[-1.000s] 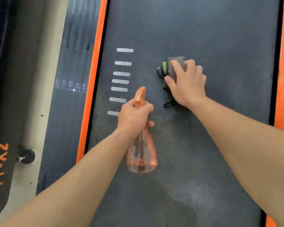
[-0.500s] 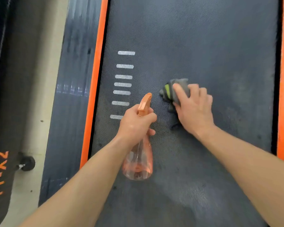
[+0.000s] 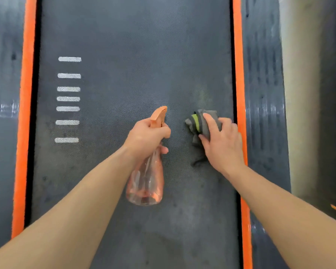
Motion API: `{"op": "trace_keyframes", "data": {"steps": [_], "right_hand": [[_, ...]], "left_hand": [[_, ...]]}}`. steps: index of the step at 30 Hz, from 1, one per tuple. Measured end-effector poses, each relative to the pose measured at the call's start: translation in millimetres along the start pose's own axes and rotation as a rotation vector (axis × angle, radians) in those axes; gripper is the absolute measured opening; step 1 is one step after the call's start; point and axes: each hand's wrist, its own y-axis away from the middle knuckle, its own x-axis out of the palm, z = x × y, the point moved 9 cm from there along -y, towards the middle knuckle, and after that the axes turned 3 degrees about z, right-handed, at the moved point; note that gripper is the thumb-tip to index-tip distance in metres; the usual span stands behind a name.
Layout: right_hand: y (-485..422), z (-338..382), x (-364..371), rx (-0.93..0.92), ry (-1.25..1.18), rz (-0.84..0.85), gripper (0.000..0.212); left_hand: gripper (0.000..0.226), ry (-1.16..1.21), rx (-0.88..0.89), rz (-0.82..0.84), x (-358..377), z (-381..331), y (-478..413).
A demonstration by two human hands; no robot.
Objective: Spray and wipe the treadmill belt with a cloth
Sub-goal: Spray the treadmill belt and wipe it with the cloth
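Wiping seems partway: the right hand (image 3: pixel 223 144) presses flat fingers on the crumpled grey green-striped cloth (image 3: pixel 197 121) at the right side of the dark textured treadmill belt (image 3: pixel 124 55), the left hand (image 3: pixel 145 136) grasps the translucent orange spray bottle (image 3: pixel 145 187) over its middle, and much belt remains.

Dark treadmill belt (image 3: pixel 124 45) bears a crumpled, seemingly grey cloth (image 3: pixel 194 122).

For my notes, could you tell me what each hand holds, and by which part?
The left hand grips the spray bottle by its neck. The right hand presses on top of the cloth.
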Motion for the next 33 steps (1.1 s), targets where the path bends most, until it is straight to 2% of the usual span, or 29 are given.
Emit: {"op": "trace_keyframes", "data": {"steps": [2,5,12,18,22,33], "right_hand": [[0.6,-6.1,-2.0,0.123,-0.024,0.001,0.063],[19.8,-4.3,-0.3,0.162,-0.019,0.015,0.063],[73.6,-13.3,2.2,0.084,-0.011,0.048,0.066],[79.3,-15.6,5.0,0.037,-0.024,0.111,0.067],[78.0,-16.0,4.4,0.066,-0.043,0.123,0.067],[80.4,-13.7,2.0,0.034,-0.028,0.066,0.067]], "left_hand": [[0.018,-0.046,0.013,0.016,17.4,-9.3,-6.6],[0.01,-0.141,0.008,0.022,38.1,-19.9,-17.9],[0.013,-0.329,0.05,-0.049,65.0,-41.8,-23.5],[0.008,-0.3,0.005,0.022,75.1,-38.5,-24.9],[0.006,-0.332,0.053,-0.018,82.7,-59.0,-29.6],[0.012,-0.33,0.071,-0.017,110.2,-102.5,-65.9]]}}
